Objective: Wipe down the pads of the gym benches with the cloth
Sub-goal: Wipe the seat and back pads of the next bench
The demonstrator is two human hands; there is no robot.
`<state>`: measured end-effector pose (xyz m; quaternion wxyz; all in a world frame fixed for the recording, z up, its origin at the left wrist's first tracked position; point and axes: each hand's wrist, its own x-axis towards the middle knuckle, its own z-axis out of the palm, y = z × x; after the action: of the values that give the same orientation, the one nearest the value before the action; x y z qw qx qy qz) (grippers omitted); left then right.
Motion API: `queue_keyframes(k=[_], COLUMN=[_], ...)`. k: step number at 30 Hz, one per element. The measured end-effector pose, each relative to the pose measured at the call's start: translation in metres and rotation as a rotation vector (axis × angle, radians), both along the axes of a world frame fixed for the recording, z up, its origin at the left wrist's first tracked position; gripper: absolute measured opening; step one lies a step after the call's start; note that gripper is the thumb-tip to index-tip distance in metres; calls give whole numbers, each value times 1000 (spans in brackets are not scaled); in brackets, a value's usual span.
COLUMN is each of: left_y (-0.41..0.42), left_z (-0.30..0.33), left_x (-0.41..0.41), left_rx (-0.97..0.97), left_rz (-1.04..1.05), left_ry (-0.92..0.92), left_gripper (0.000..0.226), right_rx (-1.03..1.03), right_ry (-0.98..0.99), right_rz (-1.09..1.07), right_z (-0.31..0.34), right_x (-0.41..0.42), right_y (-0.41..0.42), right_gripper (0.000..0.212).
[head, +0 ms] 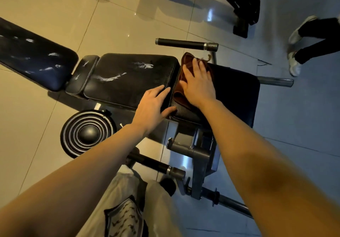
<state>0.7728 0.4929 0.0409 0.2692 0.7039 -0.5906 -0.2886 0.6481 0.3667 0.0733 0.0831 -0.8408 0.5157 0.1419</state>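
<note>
A black gym bench stretches across the floor, with a long back pad (35, 56), a middle seat pad (128, 78) and an end pad (237, 91) on the right. A brown cloth (185, 62) lies on the left part of the end pad. My right hand (199, 84) presses flat on the cloth, fingers straight and spread. My left hand (153, 108) rests with straight fingers on the near right corner of the seat pad, beside the cloth.
A black weight plate (88, 132) lies on the tiled floor under the bench. Bar handles (185, 43) and the grey steel frame (200, 156) stick out around the end pad. Another bench (241, 3) stands at the back. A person's legs and white shoes (296, 62) are at the right.
</note>
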Motion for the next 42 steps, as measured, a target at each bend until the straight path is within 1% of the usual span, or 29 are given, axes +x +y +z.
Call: queue_keyframes(k=[3,5,8,10,13,15,18,23,26,28,30,32,35,38,40,42], left_y=[-2,2,10,11,5,-2,-10,-14,-13,-9,-5,-1,5,9,9,8], left_z=[-2,-6,-11,-13,-10,-7,-2,4,7,6,2,-1,-4,-5,-4,-1], left_x=[-2,-4,-6,-4,-3,-7,-16,-37,-45,-43,-38,-34,-32,-33,-35,-38], left_rx=[-9,-7,-5,-6,-23,-53,-86,-124,-131,-137,-154,-157,-136,-123,-124,-139], left_rz=[-9,-30,-62,-66,-86,-102,-115,-197,-209,-196,-166,-121,-66,-69,-89,-119], left_ry=[9,29,48,68,65,50,34,20,22,20,6,-1,-7,-17,-18,-22], left_gripper=[71,75,81,84,87,86,80,73,70,70,70,69,70,69,67,65], right_rx=[-26,-24,-18,-31,-38,-24,-28,-69,-83,-126,-159,-146,-80,-55,-84,-133], right_ry=[-18,-48,-26,-11,-6,-1,-13,-43,-40,-42,-22,-30,-62,-77,-103,-123], right_rz=[-9,40,102,95,52,25,8,-151,-260,-349,-390,-337,-141,-20,-38,-155], right_z=[-2,0,1,-1,-2,-1,4,22,30,28,23,16,3,4,10,16], right_x=[-3,-16,-32,-30,-15,-9,-20,-85,-115,-118,-103,-74,-40,-55,-84,-116], right_y=[12,37,56,46,11,-11,-16,-12,-7,2,13,27,45,49,47,50], right_gripper=[62,66,68,67,65,66,66,62,61,61,63,65,68,64,60,58])
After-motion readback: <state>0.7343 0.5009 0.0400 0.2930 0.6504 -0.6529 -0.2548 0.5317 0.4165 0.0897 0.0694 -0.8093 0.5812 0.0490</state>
